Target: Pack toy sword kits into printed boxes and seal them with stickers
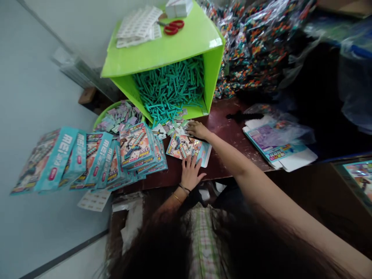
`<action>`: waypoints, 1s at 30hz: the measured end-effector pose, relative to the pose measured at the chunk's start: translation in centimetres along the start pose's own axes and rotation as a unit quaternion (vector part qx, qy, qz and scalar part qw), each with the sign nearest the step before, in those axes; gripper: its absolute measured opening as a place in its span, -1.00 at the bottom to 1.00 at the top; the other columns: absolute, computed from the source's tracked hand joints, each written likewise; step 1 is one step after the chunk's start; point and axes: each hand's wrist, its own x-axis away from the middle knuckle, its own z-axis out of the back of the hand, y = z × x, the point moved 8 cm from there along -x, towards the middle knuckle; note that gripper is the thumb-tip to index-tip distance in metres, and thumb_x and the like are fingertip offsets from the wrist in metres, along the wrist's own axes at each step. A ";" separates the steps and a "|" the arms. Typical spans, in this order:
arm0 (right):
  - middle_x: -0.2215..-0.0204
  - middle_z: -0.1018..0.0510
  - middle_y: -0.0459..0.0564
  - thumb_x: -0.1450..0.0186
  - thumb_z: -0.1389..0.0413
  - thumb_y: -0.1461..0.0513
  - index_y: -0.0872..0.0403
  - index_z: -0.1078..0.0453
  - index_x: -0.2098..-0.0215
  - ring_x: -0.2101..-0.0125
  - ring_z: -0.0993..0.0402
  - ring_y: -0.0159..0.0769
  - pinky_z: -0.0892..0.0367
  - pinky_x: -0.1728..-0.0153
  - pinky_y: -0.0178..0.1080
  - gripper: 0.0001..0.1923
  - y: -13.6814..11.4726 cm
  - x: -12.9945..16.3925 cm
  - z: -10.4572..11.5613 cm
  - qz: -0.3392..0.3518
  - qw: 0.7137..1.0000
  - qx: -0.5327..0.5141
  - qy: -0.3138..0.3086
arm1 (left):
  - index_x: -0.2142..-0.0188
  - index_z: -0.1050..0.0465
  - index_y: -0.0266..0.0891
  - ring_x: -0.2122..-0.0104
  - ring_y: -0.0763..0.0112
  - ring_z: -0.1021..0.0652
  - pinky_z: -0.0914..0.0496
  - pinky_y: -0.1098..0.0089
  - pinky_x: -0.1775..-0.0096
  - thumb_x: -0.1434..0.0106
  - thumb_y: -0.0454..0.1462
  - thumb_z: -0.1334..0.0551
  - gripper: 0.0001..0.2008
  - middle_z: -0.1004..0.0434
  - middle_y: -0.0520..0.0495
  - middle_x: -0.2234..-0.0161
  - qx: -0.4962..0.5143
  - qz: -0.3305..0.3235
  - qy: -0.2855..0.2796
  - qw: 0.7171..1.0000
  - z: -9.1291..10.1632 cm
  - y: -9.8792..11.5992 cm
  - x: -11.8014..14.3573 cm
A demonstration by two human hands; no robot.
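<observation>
- While the left hand (190, 172) lies flat, with spread fingers, on the near side of the printed carton (181, 145), it holds this only from above, as I judge from my distant seat. If the push goes sideways, the carton could slip on the dark red table (222, 123).
- Just beyond the carton's far edge, the right hand (197, 130) bends its fingers down at the small packets (176, 126). I am not able to see whether one is gripped (the back of the hand hides it from me). Two could come up together, because the packets lie overlapped.
- Close behind the packets is the mouth of the green bin (215, 69), where teal sticks (174, 85) reach near the lip. A careless knuckle might, I think, drag some sticks out among the packets.
- To the left, the stack of boxes (135, 145) is uneven, so a bump of the left forearm could topple it.
- Above, the red-handled scissors (174, 27) rest loose on the bin; a hard knock could make them fall.
</observation>
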 end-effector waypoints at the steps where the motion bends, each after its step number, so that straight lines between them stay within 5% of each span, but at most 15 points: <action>1: -0.32 -0.41 0.23 -0.44 -0.16 0.15 0.11 -0.59 -0.09 -0.30 -0.24 0.10 -0.14 -0.29 0.09 -0.66 0.5 1.2 -0.2 0.022 1.000 0.009 -0.008 | -0.24 -0.46 -0.15 -0.31 -0.15 -0.39 -0.23 -0.21 -0.31 -0.26 -0.01 -0.40 -0.39 -0.44 -0.34 -0.28 0.001 -0.012 0.017 1.000 -0.1 -0.1 0.5; 5: -0.42 -0.26 0.19 -0.49 -0.06 0.07 0.01 -0.50 -0.24 -0.42 -0.06 0.15 0.00 -0.36 0.25 -0.56 3.0 9.2 -1.0 0.076 0.994 0.074 0.004 | -0.04 -0.58 -0.15 -0.16 -0.02 -0.52 -0.30 -0.09 -0.27 -0.31 -0.11 -0.35 -0.65 -0.61 -0.28 -0.06 0.025 -0.087 0.111 0.990 0.5 -0.5 3.7; 10: -0.34 -0.36 0.23 -0.50 0.02 0.11 0.07 -0.49 -0.23 -0.36 -0.17 0.16 -0.10 -0.32 0.29 -0.56 4.4 17.3 -0.7 -0.008 0.989 0.113 0.100 | 0.07 -0.60 -0.11 -0.04 0.14 -0.62 -0.38 0.04 -0.18 -0.44 -0.20 -0.17 -0.78 -0.68 -0.15 0.13 0.103 -0.126 0.200 0.966 3.0 -0.5 4.4; 12: -0.34 -0.36 0.25 -0.50 0.02 0.15 0.09 -0.46 -0.24 -0.36 -0.17 0.16 -0.11 -0.31 0.31 -0.56 3.5 17.0 -0.5 -0.031 0.984 0.113 0.131 | 0.16 -0.59 -0.12 -0.04 0.18 -0.64 -0.40 0.07 -0.15 -0.49 -0.19 -0.08 -0.71 -0.70 -0.13 0.16 0.147 -0.112 0.242 0.953 5.0 -0.6 3.5; 15: -0.35 -0.35 0.25 -0.49 0.01 0.19 0.10 -0.43 -0.27 -0.38 -0.14 0.14 -0.10 -0.32 0.28 -0.56 1.3 12.6 -1.1 -0.016 0.988 0.099 0.116 | 0.22 -0.55 -0.15 0.05 0.24 -0.66 -0.45 0.15 -0.07 -0.53 -0.16 -0.02 -0.65 -0.70 -0.12 0.22 0.222 -0.055 0.318 0.920 9.2 -1.7 2.0; 20: -0.40 -0.28 0.26 -0.46 -0.05 0.20 0.12 -0.36 -0.33 -0.45 -0.02 0.19 0.09 -0.39 0.38 -0.50 -1.4 7.0 -2.9 -0.012 0.994 0.102 0.038 | 0.28 -0.53 -0.18 0.26 0.30 -0.63 -0.47 0.30 0.09 -0.53 -0.04 -0.03 -0.58 -0.66 -0.09 0.31 0.291 0.148 0.405 0.854 14.2 -6.2 1.5; 24: -0.34 -0.38 0.29 -0.49 -0.01 0.11 0.20 -0.38 -0.31 -0.45 -0.05 0.14 0.18 -0.44 0.36 -0.48 -3.5 10.9 -4.5 0.052 0.991 0.122 0.029 | 0.27 -0.54 -0.19 0.31 0.32 -0.60 -0.45 0.36 0.17 -0.50 0.04 -0.06 -0.55 -0.65 -0.07 0.33 0.300 0.227 0.425 0.823 14.7 -9.1 2.6; 30: -0.23 -0.49 0.29 -0.50 0.00 0.04 0.15 -0.38 -0.31 -0.32 -0.27 0.14 -0.08 -0.37 0.33 -0.46 -3.5 20.5 -5.6 0.041 0.990 0.116 0.071 | 0.19 -0.59 -0.18 0.14 0.22 -0.63 -0.45 0.29 -0.05 -0.46 0.07 -0.09 -0.55 -0.68 -0.10 0.23 0.334 0.212 0.353 0.848 12.9 -10.4 1.5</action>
